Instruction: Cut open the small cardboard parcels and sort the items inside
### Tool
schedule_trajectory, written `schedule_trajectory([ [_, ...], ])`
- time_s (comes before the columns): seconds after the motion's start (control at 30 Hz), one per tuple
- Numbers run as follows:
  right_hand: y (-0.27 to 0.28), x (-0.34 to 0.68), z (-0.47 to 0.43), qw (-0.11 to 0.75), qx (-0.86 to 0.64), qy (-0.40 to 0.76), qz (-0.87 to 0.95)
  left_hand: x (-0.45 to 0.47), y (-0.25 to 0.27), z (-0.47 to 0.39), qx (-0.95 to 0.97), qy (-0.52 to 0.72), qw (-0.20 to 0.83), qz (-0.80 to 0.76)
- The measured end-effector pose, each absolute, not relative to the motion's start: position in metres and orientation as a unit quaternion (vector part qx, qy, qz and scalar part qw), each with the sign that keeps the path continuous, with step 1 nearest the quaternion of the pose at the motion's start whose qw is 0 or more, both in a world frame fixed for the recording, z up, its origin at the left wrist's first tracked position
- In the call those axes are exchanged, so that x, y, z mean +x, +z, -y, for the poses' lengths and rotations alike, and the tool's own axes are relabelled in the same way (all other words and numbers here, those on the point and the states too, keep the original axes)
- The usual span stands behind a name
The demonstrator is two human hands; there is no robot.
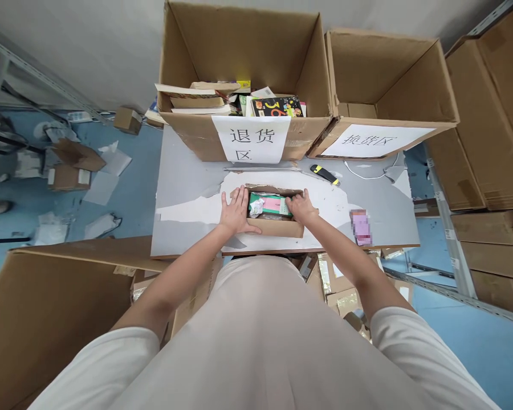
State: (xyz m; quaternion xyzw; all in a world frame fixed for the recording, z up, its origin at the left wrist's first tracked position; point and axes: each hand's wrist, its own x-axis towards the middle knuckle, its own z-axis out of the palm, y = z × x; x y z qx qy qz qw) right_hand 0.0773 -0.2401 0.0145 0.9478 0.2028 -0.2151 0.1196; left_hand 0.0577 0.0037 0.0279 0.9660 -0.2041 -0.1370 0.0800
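Note:
A small open cardboard box [275, 228] sits near the front edge of the table. Inside it lies a green and pink package [274, 205], with crumpled white paper [256, 207] at its left end and some clear plastic along the front. My left hand [236, 214] rests flat against the box's left end, fingers stretched out and thumb along the front side. On the right, my right hand [301, 207] reaches over the box's end, its bent fingers closed at the right end of the package. Its fingertips are partly hidden.
Behind stand a large carton [188, 134] of books and another carton [447, 114], both with paper signs. A black-and-yellow box cutter [325, 174], a white cord [365, 176] and a pink item [361, 227], partly blurred, lie on the table [188, 182]. A big open carton [68, 319] stands lower left.

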Motion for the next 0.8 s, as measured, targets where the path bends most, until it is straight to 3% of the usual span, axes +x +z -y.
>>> schedule_trajectory([
  [0.13, 0.015, 0.078, 0.253, 0.075, 0.952, -0.198, -0.222, 0.059, 0.020, -0.003, 0.967, -0.151, 0.091, 0.185],
  [0.33, 0.040, 0.068, 0.274, -0.176, 0.952, -0.113, -0.221, 0.056, 0.016, -0.003, 0.966, -0.150, 0.109, 0.178],
  [0.43, 0.041, 0.060, 0.265, -0.257, 0.945, -0.058, -0.192, 0.055, 0.016, -0.002, 0.967, -0.148, 0.113, 0.173],
  [0.8, 0.025, 0.048, 0.229, -0.254, 0.930, -0.015, -0.264, 0.055, 0.021, 0.003, 0.972, -0.165, 0.080, 0.147],
])
